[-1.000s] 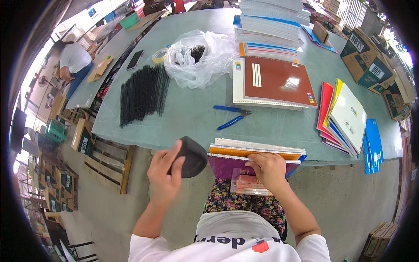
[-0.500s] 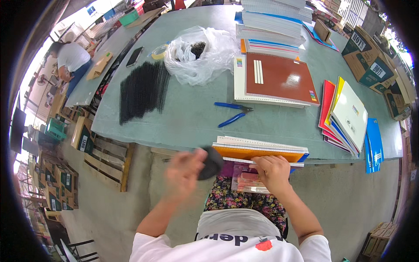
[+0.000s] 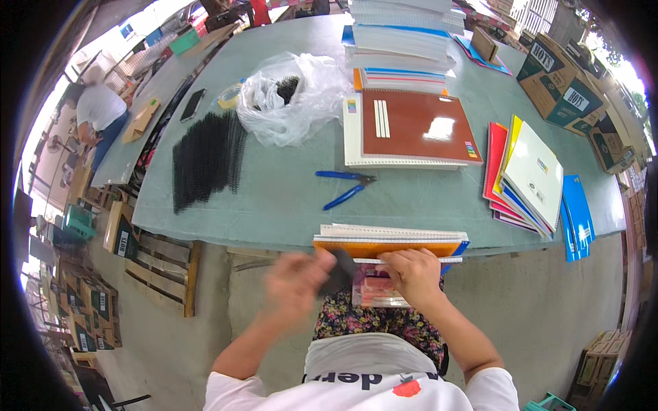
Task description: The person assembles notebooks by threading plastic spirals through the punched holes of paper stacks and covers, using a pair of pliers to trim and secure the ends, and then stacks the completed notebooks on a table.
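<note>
My left hand (image 3: pixel 298 279) is smeared by motion, its fingers curled at a black rounded piece (image 3: pixel 337 272) that I cannot make out further. A thin black coil (image 3: pixel 253 264) sticks out to the left, partly behind that hand. My right hand (image 3: pixel 410 274) pinches the near edge of a notebook (image 3: pixel 449 260) with a white punched edge. This lies against a stack of notebooks with orange and white covers (image 3: pixel 391 237) at the table's front edge. Below my hands, a clear pouch with pink contents (image 3: pixel 370 291) rests by my lap.
Blue-handled cutters (image 3: pixel 346 188), a pile of black coils (image 3: pixel 208 161) and a plastic bag (image 3: pixel 295 103) lie on the green table (image 3: pixel 274 198). Brown-covered notebooks (image 3: pixel 418 127) stand before tall stacks. Coloured notebooks (image 3: pixel 528 181) and cartons (image 3: pixel 565 89) are at right. Another person (image 3: pixel 99 109) works at far left.
My left hand and the black piece have shifted slightly right along the notebook's edge. More of the black coil shows at left. My right hand stays on the notebook. The whole view has tilted slightly.
</note>
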The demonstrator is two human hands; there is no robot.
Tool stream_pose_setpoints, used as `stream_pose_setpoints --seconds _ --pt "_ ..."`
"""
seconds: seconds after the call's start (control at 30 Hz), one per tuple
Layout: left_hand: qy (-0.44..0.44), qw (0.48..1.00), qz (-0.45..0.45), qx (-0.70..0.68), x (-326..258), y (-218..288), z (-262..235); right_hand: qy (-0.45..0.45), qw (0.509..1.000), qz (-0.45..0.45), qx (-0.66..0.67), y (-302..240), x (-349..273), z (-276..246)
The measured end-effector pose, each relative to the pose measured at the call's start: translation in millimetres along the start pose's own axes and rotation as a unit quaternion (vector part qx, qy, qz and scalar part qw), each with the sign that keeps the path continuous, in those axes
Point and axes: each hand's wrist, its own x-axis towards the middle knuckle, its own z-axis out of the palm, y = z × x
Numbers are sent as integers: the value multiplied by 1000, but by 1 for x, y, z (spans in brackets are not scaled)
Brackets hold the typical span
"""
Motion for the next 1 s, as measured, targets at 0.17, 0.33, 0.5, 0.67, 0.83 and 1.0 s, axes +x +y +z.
stream_pose_setpoints --seconds 0.17,0.33,0.5,0.67,0.83,1.0 --pt "-264 957 39 113 -15 -3 11 -10 1000 5 -6 6 5 -3" --pt "114 994 -1 4 20 25 4 1 999 14 32 7 7 -11" --pt "-142 988 -26 -46 1 8 25 -45 999 0 6 12 4 -8" --pt "-347 932 52 96 3 3 41 -111 990 91 -10 24 -5 -56" --pt "-39 974 -141 -174 16 17 31 -149 913 264 273 72 -36 -80" --pt "-199 980 18 7 7 26 39 -28 792 329 514 68 -56 -46"
